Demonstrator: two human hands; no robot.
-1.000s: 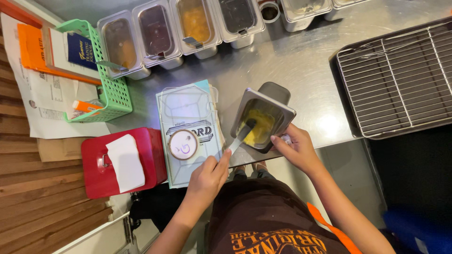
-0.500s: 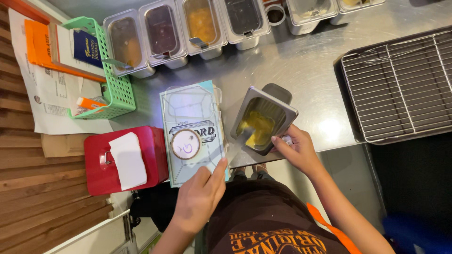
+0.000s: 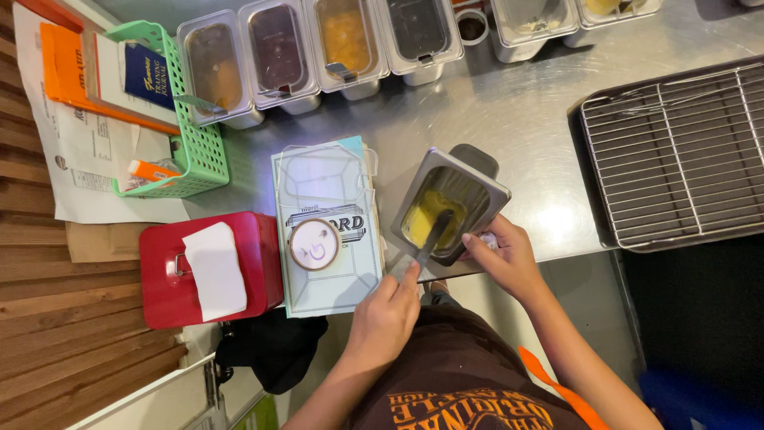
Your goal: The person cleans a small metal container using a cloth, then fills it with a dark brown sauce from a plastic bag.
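Two hands are at work at the near edge of the steel counter. My left hand has its fingers closed around the handle of a spatula, whose dark blade dips into the yellow sauce inside a metal tub. My right hand grips the tub's near corner, fingers curled against its rim, and the tub is tilted toward me.

I note a pale printed board lying just left of the tub, with a small round lid resting on it. Beside the board sits a red box with a white paper slip on top. A green basket holding booklets stands farther left. Along the far edge runs a row of clear tubs with sauces of various colours. A wire rack lies to the right, well apart from both hands.
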